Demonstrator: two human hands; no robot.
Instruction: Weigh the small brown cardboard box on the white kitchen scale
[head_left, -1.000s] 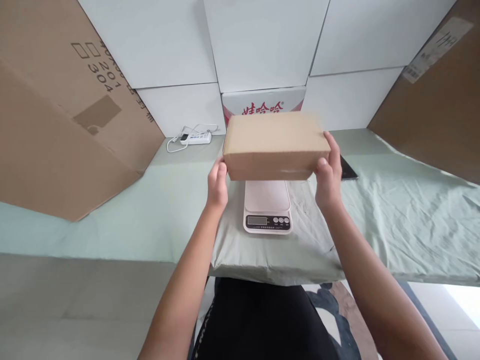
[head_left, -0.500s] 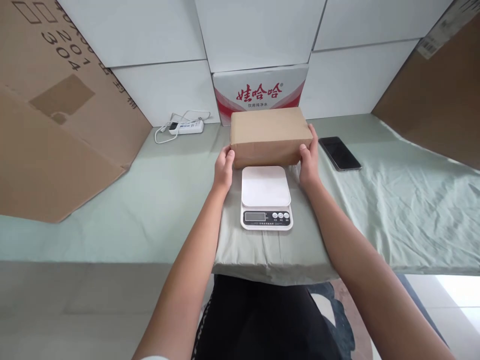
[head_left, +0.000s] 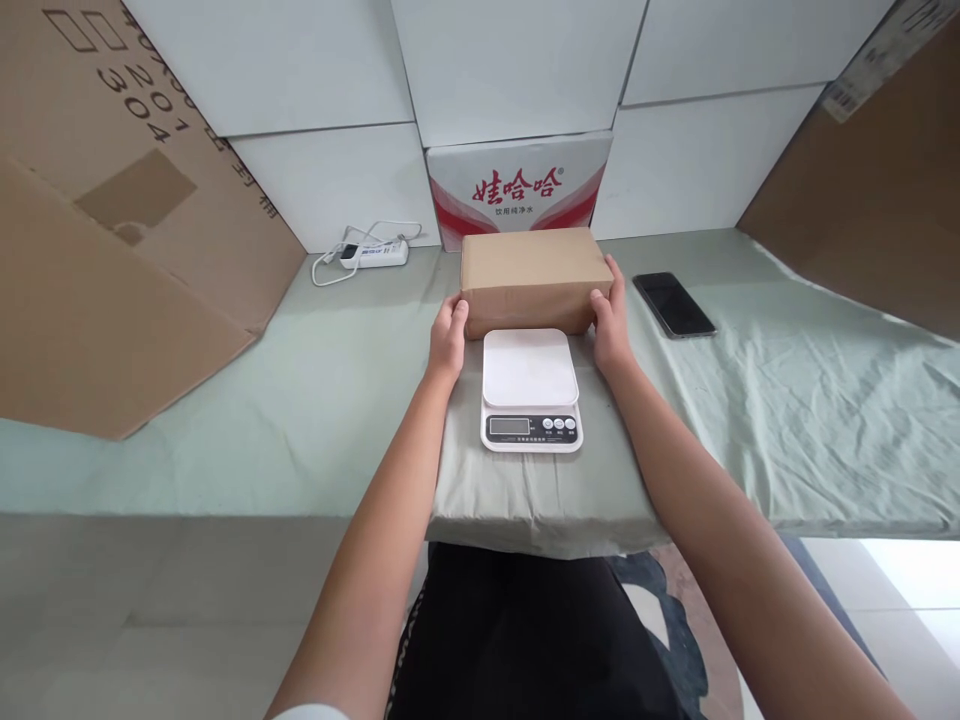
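Green-sheeted table (head_left: 787,420) backing onto white wall. Cardboard box (head_left: 534,280) sitting just behind kitchen scale (head_left: 531,390), long axis running left-right. Left hand (head_left: 448,338) and right hand (head_left: 609,325) clasping box's short ends, fingers curled, both equally near.

One small cardboard box (head_left: 534,280), one white kitchen scale (head_left: 531,390), one black phone (head_left: 673,304), one power strip (head_left: 373,254), one red-and-white printed carton (head_left: 519,188), two bare hands.
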